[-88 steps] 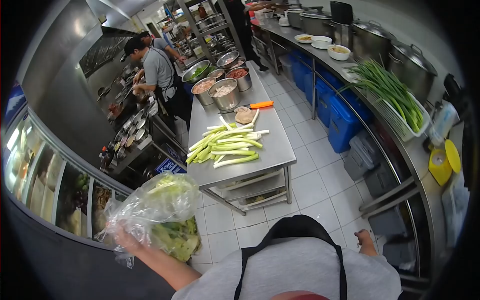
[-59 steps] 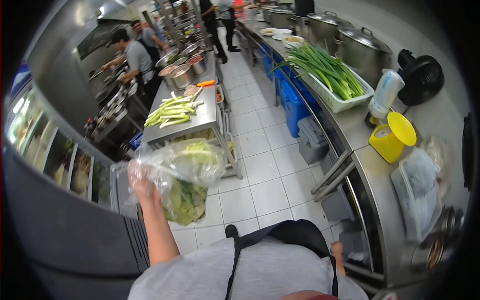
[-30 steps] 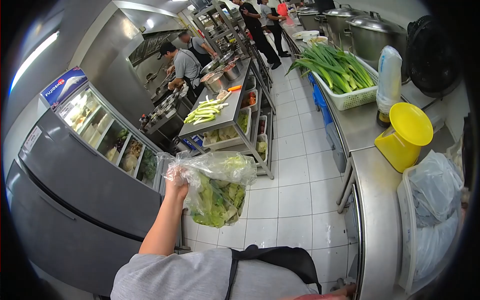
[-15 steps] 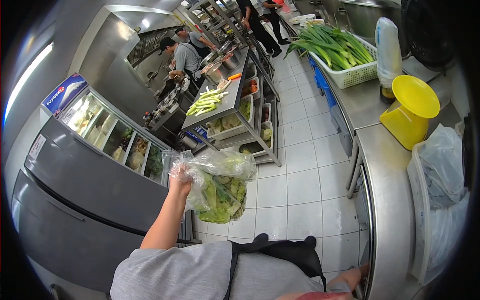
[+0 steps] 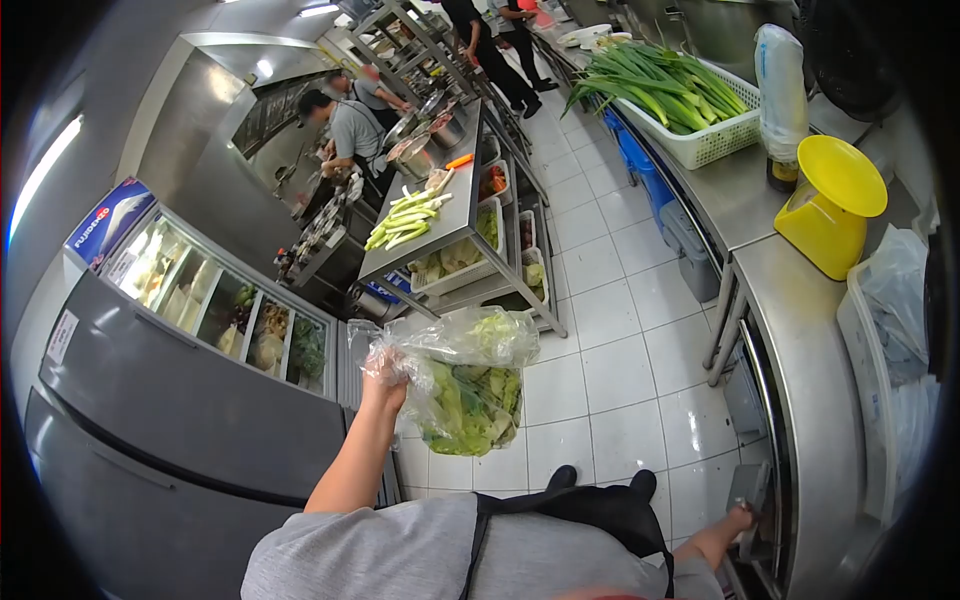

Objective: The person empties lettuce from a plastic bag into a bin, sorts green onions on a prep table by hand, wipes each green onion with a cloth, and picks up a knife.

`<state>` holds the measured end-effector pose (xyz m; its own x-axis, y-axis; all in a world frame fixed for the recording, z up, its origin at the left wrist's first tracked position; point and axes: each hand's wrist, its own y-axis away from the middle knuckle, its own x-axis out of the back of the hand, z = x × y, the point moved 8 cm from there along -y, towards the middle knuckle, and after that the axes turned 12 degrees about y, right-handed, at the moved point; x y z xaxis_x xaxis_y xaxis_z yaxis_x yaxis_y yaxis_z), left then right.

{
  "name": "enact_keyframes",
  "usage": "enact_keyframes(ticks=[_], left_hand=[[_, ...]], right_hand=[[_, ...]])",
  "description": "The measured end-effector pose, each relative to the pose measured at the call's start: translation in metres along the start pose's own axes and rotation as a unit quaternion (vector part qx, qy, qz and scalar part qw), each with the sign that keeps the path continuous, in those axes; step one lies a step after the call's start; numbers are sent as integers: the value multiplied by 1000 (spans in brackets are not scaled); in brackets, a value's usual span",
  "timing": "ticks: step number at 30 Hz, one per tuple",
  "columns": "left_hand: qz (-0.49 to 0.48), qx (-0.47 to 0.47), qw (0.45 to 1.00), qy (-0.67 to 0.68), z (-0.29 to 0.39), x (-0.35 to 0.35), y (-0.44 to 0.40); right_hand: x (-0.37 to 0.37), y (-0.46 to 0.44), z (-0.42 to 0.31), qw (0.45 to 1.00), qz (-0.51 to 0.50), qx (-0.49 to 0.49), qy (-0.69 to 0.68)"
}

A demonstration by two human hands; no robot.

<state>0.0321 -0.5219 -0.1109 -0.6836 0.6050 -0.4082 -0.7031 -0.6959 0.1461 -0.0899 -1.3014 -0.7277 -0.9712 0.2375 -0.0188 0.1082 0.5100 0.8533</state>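
Observation:
My left hand [image 5: 385,378] is closed on the gathered neck of a clear plastic bag [image 5: 460,338]. Green leafy vegetables [image 5: 468,408] show through the bag, which hangs over the tiled floor. Low at the right, my right hand [image 5: 741,517] is beside the steel counter's lower part, next to a grey lid or bin edge [image 5: 748,487]; its fingers are too small and partly hidden to read. Cut pale-green stalks [image 5: 408,218] lie on the steel table [image 5: 440,238] ahead, near an orange-handled knife [image 5: 459,161].
A dark refrigerator [image 5: 180,385] and a glass-door cooler [image 5: 225,300] stand left. The right counter [image 5: 775,300] bears a basket [image 5: 715,143] of green onions, a yellow scale [image 5: 832,210] and a tub [image 5: 868,400] of plastic bags. Several people work farther back.
The view has moved away from the table and turned, bringing the refrigerator into sight. The bag stays in my left hand. My right hand has come out lower right, beside the counter.

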Motion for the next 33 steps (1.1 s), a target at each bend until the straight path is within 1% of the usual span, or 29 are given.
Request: enact_keyframes(ticks=[3, 5, 7, 9, 10, 12, 15, 16, 17, 19, 21, 22, 23, 24, 25, 26, 27, 28, 29, 30, 31, 32, 33], left_hand=[[-17, 23, 999, 14, -3, -1, -9], [-21, 40, 999, 16, -9, 15, -29], [-17, 56, 998, 18, -11, 38, -44], [-55, 67, 996, 39, -9, 42, -57], [-59, 71, 995, 42, -8, 44, -63], [-63, 60, 996, 17, -1, 50, -67], [-95, 73, 992, 30, 9, 48, -71], [-147, 56, 987, -1, 13, 45, -74], [-150, 59, 987, -1, 15, 47, -76], [-149, 43, 988, -24, 22, 48, -73], [-159, 42, 986, -10, 29, 45, -67], [-170, 44, 985, -1, 32, 43, -65], [-173, 47, 984, 3, 31, 46, -66], [-197, 58, 979, 2, 26, 47, -67], [-220, 68, 973, 4, 22, 47, -64], [-224, 69, 972, 12, 15, 45, -58], [-232, 56, 971, -27, 10, 39, -52], [-241, 47, 967, -74, 5, 32, -47], [-249, 61, 963, -85, 1, 23, -37], [-253, 91, 961, -56, -5, 13, -19], [-255, 129, 958, -31, -15, 7, 2], [-292, 126, 947, -47, -19, -11, 21], [-322, 143, 935, -48, -32, -32, 35]], right_hand=[[11, 55, 37, 999, -38, -26, -19], [23, 81, 56, 997, -64, -38, -30], [37, 96, 86, 998, -61, -20, -13], [50, 124, 101, 998, -60, -5, -1], [51, 145, 116, 997, -72, -17, -5], [68, 172, 143, 996, -82, -27, -9], [91, 200, 183, 996, -92, -15, -5], [97, 209, 197, 992, -118, -47, -14], [101, 220, 209, 986, -146, -79, -22], [118, 219, 220, 987, -146, -68, -2], [125, 236, 230, 973, -214, -81, 31], [136, 243, 232, 975, -202, -60, 65], [142, 248, 231, 976, -203, -56, 62], [145, 256, 239, 948, -232, -98, 197], [151, 264, 246, 899, -256, -136, 329], [146, 276, 243, 849, -286, -105, 431], [137, 291, 250, 790, -313, -74, 522], [124, 312, 257, 723, -395, -12, 567], [123, 334, 255, 660, -430, 13, 616], [118, 359, 255, 596, -455, 4, 662], [124, 380, 256, 543, -471, -19, 695], [119, 399, 258, 504, -493, -43, 708], [114, 420, 252, 558, -478, -35, 677]])
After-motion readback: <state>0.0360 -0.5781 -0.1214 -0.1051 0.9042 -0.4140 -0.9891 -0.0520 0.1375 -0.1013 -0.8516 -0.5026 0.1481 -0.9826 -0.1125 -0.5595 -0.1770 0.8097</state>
